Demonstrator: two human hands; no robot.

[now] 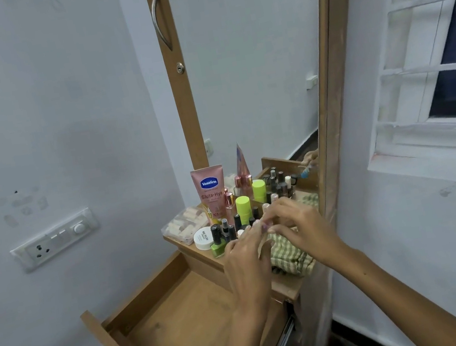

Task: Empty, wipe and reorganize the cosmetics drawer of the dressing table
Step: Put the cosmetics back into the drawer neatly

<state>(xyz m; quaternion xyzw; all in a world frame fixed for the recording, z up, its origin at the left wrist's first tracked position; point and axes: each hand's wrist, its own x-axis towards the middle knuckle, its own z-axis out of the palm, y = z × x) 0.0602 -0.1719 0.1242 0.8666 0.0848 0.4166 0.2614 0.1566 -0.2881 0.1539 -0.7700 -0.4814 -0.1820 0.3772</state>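
Both hands met at the frame's centre over the tabletop [206,263]. The left hand [246,256] and right hand [296,221] pinched something small between their fingertips, too small to tell, above a checked cloth [292,262]. The drawer [169,329] stood open at lower left.

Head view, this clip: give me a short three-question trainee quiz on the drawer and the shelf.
1. True or false: the pulled-out drawer holds cosmetics.
2. Which item stands leftmost among the upright ones on the shelf? A) lime-green capped stick B) pink Vaseline tube C) green nail polish bottle
3. Fill in: both hands (left, right) meet over a checked ____ lying at the shelf's right end.

Key
1. False; its wooden floor is bare.
2. B.
3. Cloth; whether the fingers pinch a small item there cannot be told.
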